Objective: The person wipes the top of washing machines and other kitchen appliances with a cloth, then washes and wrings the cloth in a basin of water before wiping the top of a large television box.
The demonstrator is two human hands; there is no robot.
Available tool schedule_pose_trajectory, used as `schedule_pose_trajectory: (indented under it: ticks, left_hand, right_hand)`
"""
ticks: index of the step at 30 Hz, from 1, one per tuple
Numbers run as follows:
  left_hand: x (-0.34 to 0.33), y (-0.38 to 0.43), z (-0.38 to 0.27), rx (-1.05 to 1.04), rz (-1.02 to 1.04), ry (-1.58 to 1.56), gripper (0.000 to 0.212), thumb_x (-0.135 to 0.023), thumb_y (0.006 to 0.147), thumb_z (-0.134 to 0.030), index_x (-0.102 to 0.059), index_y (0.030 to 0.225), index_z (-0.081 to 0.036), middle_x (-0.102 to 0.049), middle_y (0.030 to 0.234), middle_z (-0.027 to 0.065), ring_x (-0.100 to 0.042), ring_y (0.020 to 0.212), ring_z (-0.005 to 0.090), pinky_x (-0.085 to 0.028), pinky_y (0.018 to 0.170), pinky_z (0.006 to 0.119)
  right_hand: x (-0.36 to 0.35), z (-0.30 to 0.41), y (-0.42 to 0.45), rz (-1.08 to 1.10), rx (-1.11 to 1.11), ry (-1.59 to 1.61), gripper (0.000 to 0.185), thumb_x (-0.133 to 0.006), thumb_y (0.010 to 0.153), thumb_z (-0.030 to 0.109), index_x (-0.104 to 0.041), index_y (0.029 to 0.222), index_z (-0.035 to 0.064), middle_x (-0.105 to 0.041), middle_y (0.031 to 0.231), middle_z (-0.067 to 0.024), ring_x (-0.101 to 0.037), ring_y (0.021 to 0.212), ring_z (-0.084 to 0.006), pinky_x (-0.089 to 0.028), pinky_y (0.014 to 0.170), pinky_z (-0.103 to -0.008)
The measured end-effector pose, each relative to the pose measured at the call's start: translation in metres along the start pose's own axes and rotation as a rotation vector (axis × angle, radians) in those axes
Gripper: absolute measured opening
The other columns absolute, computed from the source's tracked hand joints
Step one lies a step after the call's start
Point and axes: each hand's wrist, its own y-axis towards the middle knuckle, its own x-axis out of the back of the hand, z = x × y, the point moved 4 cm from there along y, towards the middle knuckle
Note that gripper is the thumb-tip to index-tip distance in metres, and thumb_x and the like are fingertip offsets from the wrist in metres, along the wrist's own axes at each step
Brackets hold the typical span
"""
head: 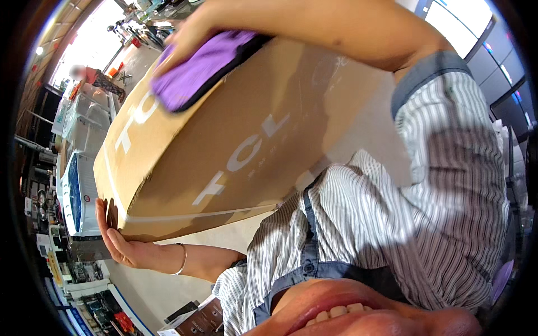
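A large brown cardboard box [252, 138] with TCL lettering is tilted in front of my body. My left hand [119, 248], with a bracelet at its wrist, holds the box's lower left corner, fingers against its side and thumb near the edge. My right arm reaches across the top of the picture. My right hand [185, 46], blurred, holds a purple cloth [197, 71] with a black border against the box's upper long edge. The cloth covers part of the lettering there. How its underside meets the cardboard is hidden.
Another person [98, 80] stands beyond the box at upper left. Along the left are plastic-wrapped goods [90, 122], a white and blue package [80, 193] and shelves holding small items. A brown printed carton [206, 317] stands at the lower left. Grey floor [138, 281] shows around the box.
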Motion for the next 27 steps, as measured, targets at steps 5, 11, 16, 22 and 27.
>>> schedule_pose_trajectory:
  ticks: [5, 11, 16, 22, 27]
  left_hand:
    - [-0.018, -0.004, -0.006, -0.183, -0.052, 0.090, 0.048, -0.043, 0.093, -0.026, -0.046, 0.133, 0.001, -0.042, 0.140, 0.0142, -0.050, 0.119, 0.0275, -0.037, 0.101, 0.040]
    - [-0.025, 0.008, -0.007, -0.188, 0.089, 0.003, 0.050, -0.040, 0.096, -0.031, -0.044, 0.133, 0.003, -0.038, 0.141, 0.0177, -0.052, 0.116, 0.0316, -0.038, 0.101, 0.043]
    - [-0.006, 0.003, 0.002, -0.178, 0.116, 0.048, 0.051, -0.038, 0.097, -0.033, -0.047, 0.131, 0.004, -0.040, 0.140, 0.0174, -0.049, 0.120, 0.0305, -0.036, 0.102, 0.043]
    - [0.032, 0.010, 0.014, -0.073, 0.116, 0.135, 0.055, -0.033, 0.096, -0.037, -0.047, 0.130, 0.004, -0.041, 0.139, 0.0181, -0.048, 0.121, 0.0324, -0.036, 0.104, 0.045]
    - [0.080, 0.027, 0.040, 0.076, 0.200, 0.104, 0.057, -0.036, 0.096, -0.037, -0.039, 0.136, 0.003, -0.038, 0.142, 0.0162, -0.040, 0.128, 0.0290, -0.033, 0.106, 0.041]
  right_hand:
    - [-0.018, 0.130, 0.033, 0.054, 0.154, 0.015, 0.083, -0.042, 0.075, 0.072, -0.040, 0.139, 0.0186, -0.029, 0.147, -0.0173, -0.024, 0.136, -0.0377, -0.019, 0.108, -0.0535]
    - [-0.020, 0.154, 0.043, 0.077, 0.201, 0.027, 0.091, -0.043, 0.071, 0.079, -0.038, 0.141, 0.0203, -0.027, 0.148, -0.0173, -0.023, 0.137, -0.0394, -0.018, 0.107, -0.0564]
    - [-0.015, 0.115, 0.014, 0.004, 0.254, -0.056, 0.082, -0.043, 0.077, 0.072, -0.037, 0.141, 0.0219, -0.027, 0.149, -0.0130, -0.018, 0.140, -0.0309, -0.013, 0.109, -0.0566]
    - [0.017, 0.010, -0.023, 0.031, 0.172, -0.404, 0.034, -0.048, 0.089, 0.025, -0.057, 0.121, 0.0271, -0.040, 0.139, -0.0192, -0.029, 0.133, -0.0388, -0.030, 0.107, -0.0420]
    - [0.031, -0.182, -0.064, 0.111, -0.033, -0.529, 0.030, -0.046, 0.087, 0.017, -0.057, 0.110, 0.0008, -0.051, 0.127, -0.0199, -0.035, 0.128, -0.0414, -0.027, 0.110, -0.0410]
